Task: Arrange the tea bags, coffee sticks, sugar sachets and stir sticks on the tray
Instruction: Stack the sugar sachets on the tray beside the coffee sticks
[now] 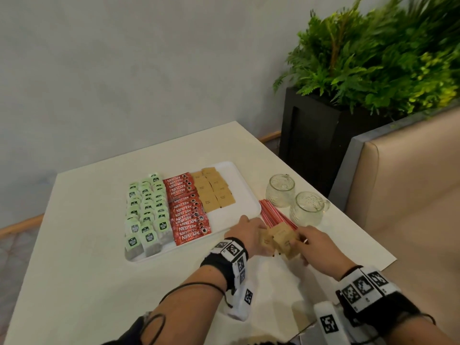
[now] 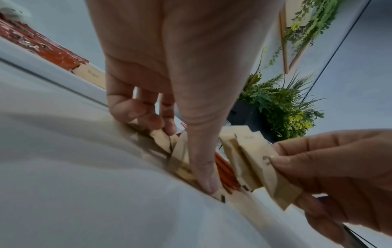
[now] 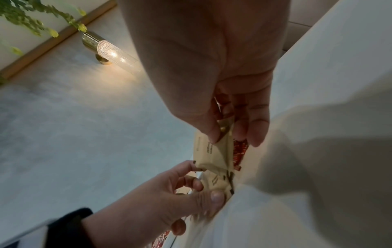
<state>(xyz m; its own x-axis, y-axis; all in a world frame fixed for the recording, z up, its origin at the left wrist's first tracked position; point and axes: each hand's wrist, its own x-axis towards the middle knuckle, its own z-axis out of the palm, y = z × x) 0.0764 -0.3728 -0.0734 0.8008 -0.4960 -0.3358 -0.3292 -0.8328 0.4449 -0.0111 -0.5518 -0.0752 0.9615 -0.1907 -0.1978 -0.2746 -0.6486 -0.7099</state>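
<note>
Tea bags [image 1: 146, 212], coffee [image 1: 186, 207], some sugar [image 1: 214, 192] on tray [image 1: 239, 178]. My left hand [image 1: 249, 232] and right hand [image 1: 316, 242] pinch loose sachets [image 1: 281, 239] at 5 o'clock off it; sticks [image 1: 271, 215] still on worktop [image 1: 87, 257].

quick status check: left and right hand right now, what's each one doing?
Left hand: fingers curled, grip on brown sugar sachets at the table.
Right hand: pinches a fanned bunch of sugar sachets.

both hands low, close together (fingers curled); left hand [image 1: 246, 232] and right hand [image 1: 316, 245] each pinching
</note>
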